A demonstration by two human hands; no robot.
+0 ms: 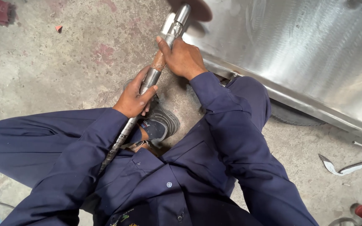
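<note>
A long metal tool (153,73) (a flexible-shaft grinder or polisher, by the look of it) is held in both hands over a concrete floor (63,54). It runs diagonally from the person's lap, near and left, up to a dark spinning disc (191,9) at the far edge, which is seen against a large brushed steel panel (306,54) on the right.

The left hand (135,98) is wrapped around the lower, ribbed part of the shaft. The right hand (181,56) is clamped further up, just past a band of brown tape, with the thumb laid along the handle. The hands are apart, one behind the other.

The handle is judged rigid, fairly heavy and smooth enough to slip, so the taped band is likely the surest grip. The ribbed hose below is judged bendable, and a two-handed hold seems wise.

Dark blue sleeves and trousers are seen, and a shoe (160,121) under the shaft. A metal scrap (342,165) lies on the floor at right.
</note>
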